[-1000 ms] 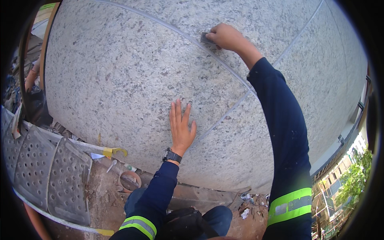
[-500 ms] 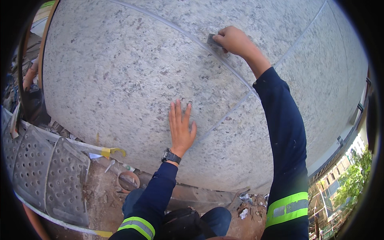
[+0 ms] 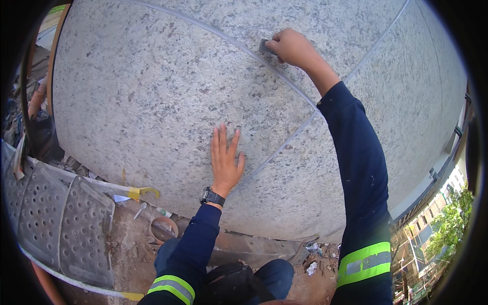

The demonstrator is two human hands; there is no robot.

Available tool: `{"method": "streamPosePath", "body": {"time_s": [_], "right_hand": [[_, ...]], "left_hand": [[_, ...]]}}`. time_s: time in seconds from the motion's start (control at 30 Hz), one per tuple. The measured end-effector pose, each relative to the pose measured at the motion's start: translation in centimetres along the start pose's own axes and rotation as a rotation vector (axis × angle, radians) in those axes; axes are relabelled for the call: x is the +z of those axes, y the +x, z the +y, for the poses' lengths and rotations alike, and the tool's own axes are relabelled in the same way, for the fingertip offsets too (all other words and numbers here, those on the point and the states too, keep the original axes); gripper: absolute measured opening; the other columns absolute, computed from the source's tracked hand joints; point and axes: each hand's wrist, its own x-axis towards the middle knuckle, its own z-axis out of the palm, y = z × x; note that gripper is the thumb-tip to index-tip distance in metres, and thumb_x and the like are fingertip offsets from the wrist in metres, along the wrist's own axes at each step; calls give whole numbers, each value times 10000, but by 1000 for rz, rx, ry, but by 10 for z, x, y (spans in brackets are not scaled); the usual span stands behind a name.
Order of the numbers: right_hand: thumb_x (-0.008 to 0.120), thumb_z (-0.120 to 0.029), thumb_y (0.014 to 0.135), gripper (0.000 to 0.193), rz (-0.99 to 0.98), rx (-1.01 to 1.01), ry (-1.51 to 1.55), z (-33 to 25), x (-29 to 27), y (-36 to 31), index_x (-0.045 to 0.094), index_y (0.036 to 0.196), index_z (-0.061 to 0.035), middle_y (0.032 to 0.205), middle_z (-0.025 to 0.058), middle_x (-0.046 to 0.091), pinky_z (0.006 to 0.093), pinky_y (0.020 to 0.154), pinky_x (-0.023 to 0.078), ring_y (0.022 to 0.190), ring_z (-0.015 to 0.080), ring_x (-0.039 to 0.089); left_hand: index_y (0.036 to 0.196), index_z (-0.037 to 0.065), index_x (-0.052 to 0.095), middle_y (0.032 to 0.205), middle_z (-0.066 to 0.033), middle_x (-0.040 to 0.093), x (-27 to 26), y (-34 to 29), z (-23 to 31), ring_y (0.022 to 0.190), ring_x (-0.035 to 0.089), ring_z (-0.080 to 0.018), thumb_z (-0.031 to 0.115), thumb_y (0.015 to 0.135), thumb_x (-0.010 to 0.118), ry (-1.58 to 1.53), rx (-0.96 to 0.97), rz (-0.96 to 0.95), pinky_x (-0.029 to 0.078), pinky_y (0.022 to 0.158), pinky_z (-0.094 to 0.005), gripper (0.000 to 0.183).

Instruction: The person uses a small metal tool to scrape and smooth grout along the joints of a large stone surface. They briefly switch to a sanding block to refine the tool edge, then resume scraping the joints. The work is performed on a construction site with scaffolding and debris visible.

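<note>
A large speckled grey-white stone-look wall panel [image 3: 137, 101] fills most of the view. Pale grey joint lines [image 3: 282, 75] cross it and meet right of centre. My right hand [image 3: 294, 48] reaches up along the upper joint, fingers closed around a small dark grey rectangular block [image 3: 266, 46] like a scraper. The block is against the panel beside the joint; its gripped end is hidden by my fingers. Lower down, my left hand [image 3: 226, 161] lies flat on the panel with its fingers spread, left of the lower joint line. It holds nothing.
A perforated metal platform [image 3: 40, 213] stands at the lower left, with a yellow-ended rail [image 3: 142, 193] beside it. Below the panel are a round brown pot or pipe [image 3: 163, 229], a white plastic spoon [image 3: 140, 210] and scattered debris [image 3: 312, 267]. Scaffolding and a tree [image 3: 450, 223] show at right.
Both hands and the joint lines appear slightly farther left and higher in the picture. My right hand keeps its hold on the block beside the joint, and my left palm stays on the panel.
</note>
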Motion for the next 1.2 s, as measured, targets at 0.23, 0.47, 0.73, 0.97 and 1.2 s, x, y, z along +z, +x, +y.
{"method": "streamPosePath", "body": {"time_s": [0.23, 0.47, 0.73, 0.97, 1.2], "right_hand": [[617, -311, 979, 364, 16, -19, 36, 3, 1, -2, 813, 895, -17, 739, 116, 773, 451, 799, 601, 754, 302, 753], [616, -306, 966, 352, 76, -34, 27, 6, 9, 2, 807, 877, -23, 761, 131, 770, 471, 783, 609, 772, 317, 757], [611, -325, 983, 375, 65, -52, -108, 9, -1, 19, 820, 910, -22, 672, 111, 739, 449, 741, 595, 655, 275, 732], [614, -317, 983, 362, 129, -84, -212, 4, 2, 14, 814, 928, -20, 683, 113, 743, 432, 722, 595, 657, 267, 737], [663, -310, 979, 318, 0, 13, -203, 13, -8, 4, 808, 973, -27, 965, 199, 790, 520, 820, 608, 910, 425, 755]], "left_hand": [[1654, 189, 433, 1783, -195, 177, 2, 0, 5, 1645, 112, -451, 122, 949, 671, -5, -2, 19, 211, 1291, -629, 747], [1651, 192, 441, 1786, -186, 175, 0, 1, 2, 1648, 108, -444, 120, 949, 672, 1, -13, 4, 213, 1292, -622, 743], [1638, 170, 460, 1780, -198, 187, 1, 0, 3, 1644, 114, -454, 110, 946, 676, -5, 7, 24, 219, 1290, -618, 728], [1634, 165, 467, 1778, -201, 191, 3, 1, 5, 1642, 123, -457, 107, 947, 674, -8, 8, 28, 222, 1288, -616, 720], [1621, 169, 489, 1780, -199, 195, 1, 1, 7, 1644, 116, -457, 109, 955, 671, -13, -12, 9, 213, 1295, -596, 693]]}}
